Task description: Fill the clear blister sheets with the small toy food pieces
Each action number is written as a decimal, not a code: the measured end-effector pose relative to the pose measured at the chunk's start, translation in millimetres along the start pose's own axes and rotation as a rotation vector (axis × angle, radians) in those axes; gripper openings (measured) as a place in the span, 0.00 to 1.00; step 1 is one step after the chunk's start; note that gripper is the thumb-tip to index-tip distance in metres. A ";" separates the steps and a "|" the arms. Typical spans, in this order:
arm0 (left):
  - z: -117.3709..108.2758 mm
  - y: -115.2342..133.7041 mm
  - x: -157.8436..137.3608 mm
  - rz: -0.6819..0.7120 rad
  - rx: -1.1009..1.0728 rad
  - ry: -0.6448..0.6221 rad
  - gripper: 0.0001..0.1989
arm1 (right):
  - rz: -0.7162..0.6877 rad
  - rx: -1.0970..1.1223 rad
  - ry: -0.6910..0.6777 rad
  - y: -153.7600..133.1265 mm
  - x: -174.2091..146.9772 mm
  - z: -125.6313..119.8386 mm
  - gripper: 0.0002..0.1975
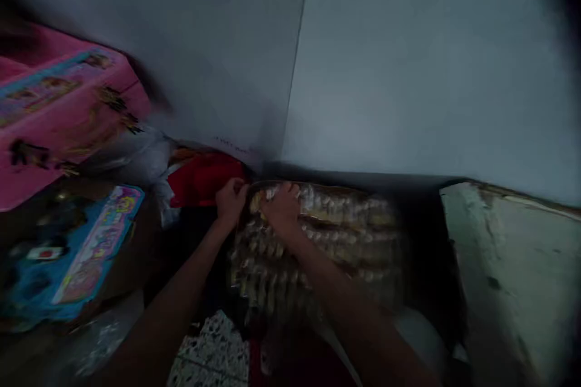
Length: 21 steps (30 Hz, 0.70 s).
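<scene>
A wide, shallow box sits low in front of me, filled with rows of small yellowish pieces in clear, shiny plastic wrapping. Their exact kind is blurred in the dim light. My left hand is at the far left corner of the box, its fingers closed at the rim. Inside that same corner, my right hand reaches down onto the back row, fingers bent together among the wrapped pieces. What lies between those fingers is hidden. Just left of my left hand is a red piece of material.
A pale wall rises behind the box. On the left are a pink carton, a blue printed tray and crumpled clear plastic. To the right stands a worn pale-green block. Speckled floor shows below.
</scene>
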<state>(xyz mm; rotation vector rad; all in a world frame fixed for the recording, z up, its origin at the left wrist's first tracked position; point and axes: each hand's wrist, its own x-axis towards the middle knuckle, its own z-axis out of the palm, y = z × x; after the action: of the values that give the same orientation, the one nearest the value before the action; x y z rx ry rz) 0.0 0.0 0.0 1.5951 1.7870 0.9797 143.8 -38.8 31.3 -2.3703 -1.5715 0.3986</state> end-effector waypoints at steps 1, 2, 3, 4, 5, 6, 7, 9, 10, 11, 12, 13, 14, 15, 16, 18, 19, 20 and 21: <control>1.0 -5.0 -15.9 -0.031 -0.006 -0.049 0.13 | -0.017 0.005 0.001 -6.2 -2.4 0.1 0.31; 1.8 -9.5 -31.7 -0.065 -0.003 -0.094 0.13 | -0.039 0.007 0.001 -12.1 -4.9 0.8 0.29; 2.4 -13.2 -47.0 -0.101 0.008 -0.135 0.13 | -0.063 0.006 0.001 -17.4 -7.3 2.8 0.28; 2.8 -15.8 -61.6 -0.139 0.026 -0.172 0.14 | -0.090 0.002 0.001 -21.9 -9.5 6.6 0.27; 2.8 -17.2 -75.1 -0.191 0.067 -0.201 0.15 | -0.124 -0.004 0.004 -25.7 -11.4 12.2 0.27; 2.4 -17.7 -87.0 -0.237 0.110 -0.229 0.16 | -0.157 -0.015 0.006 -28.7 -12.6 19.5 0.26; 1.6 -17.4 -97.0 -0.266 0.142 -0.262 0.17 | -0.192 -0.030 0.005 -31.3 -12.7 28.0 0.26; -1.2 -15.5 -110.2 -0.272 0.163 -0.329 0.20 | -0.271 -0.067 -0.019 -35.8 -9.1 45.6 0.25; -2.8 -14.4 -113.2 -0.260 0.155 -0.363 0.21 | -0.311 -0.080 -0.042 -38.2 -5.4 53.0 0.24; -4.5 -13.3 -114.0 -0.251 0.145 -0.395 0.23 | -0.343 -0.088 -0.071 -40.6 -0.6 58.6 0.24; -5.9 -12.2 -113.0 -0.254 0.143 -0.426 0.24 | -0.363 -0.091 -0.104 -43.1 4.7 61.6 0.24; -7.0 -11.1 -110.5 -0.267 0.155 -0.453 0.26 | -0.368 -0.087 -0.134 -45.2 10.0 61.6 0.25; -7.6 -10.0 -107.3 -0.283 0.189 -0.478 0.28 | -0.364 -0.078 -0.167 -46.5 15.0 58.3 0.27; -7.7 -8.9 -104.1 -0.300 0.248 -0.494 0.29 | -0.354 -0.062 -0.213 -46.6 19.2 51.5 0.31; -7.3 -7.8 -101.6 -0.309 0.320 -0.505 0.30 | -0.339 -0.036 -0.282 -44.8 22.4 41.4 0.37; -5.8 -6.1 -100.5 -0.317 0.434 -0.489 0.31 | -0.304 0.062 -0.456 -33.7 26.3 11.9 0.49; -4.8 -5.3 -101.9 -0.319 0.452 -0.457 0.31 | -0.296 0.134 -0.512 -23.5 27.5 -6.3 0.54; -3.8 -4.6 -104.0 -0.326 0.445 -0.412 0.30 | -0.301 0.213 -0.525 -10.0 28.4 -25.7 0.55; -2.9 -3.7 -106.1 -0.339 0.427 -0.358 0.29 | -0.323 0.294 -0.449 6.9 29.0 -45.2 0.52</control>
<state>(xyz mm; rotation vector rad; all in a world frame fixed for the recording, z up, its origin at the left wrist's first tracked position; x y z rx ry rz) 11.2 -105.3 -8.6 1.5102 1.9954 0.1469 177.2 -17.8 68.4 -1.8468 -1.8849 1.0605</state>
